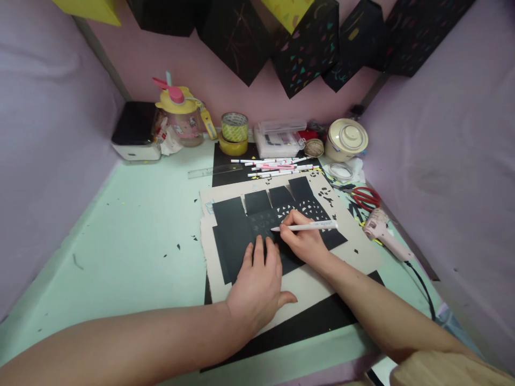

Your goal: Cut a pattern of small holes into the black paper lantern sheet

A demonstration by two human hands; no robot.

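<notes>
A black paper cut-out [233, 230] with several flaps lies on a beige cardboard sheet [354, 246]. My left hand [257, 284] lies flat on the paper's lower part, fingers stretched out, pressing it down. My right hand [303, 238] is closed round a white pen-shaped tool [309, 227], whose tip touches the middle panel of the black paper. Small triangular holes show in the right panels [311, 206].
Several markers [277, 166] and a clear ruler [213, 171] lie behind the sheet. Tape rolls [234, 134], a yellow bottle [183, 115], a plastic box [279, 136], twine [314, 147] and a lidded bowl [346, 139] line the back wall. Red scissors [365, 197] and a glue gun [382, 230] lie right.
</notes>
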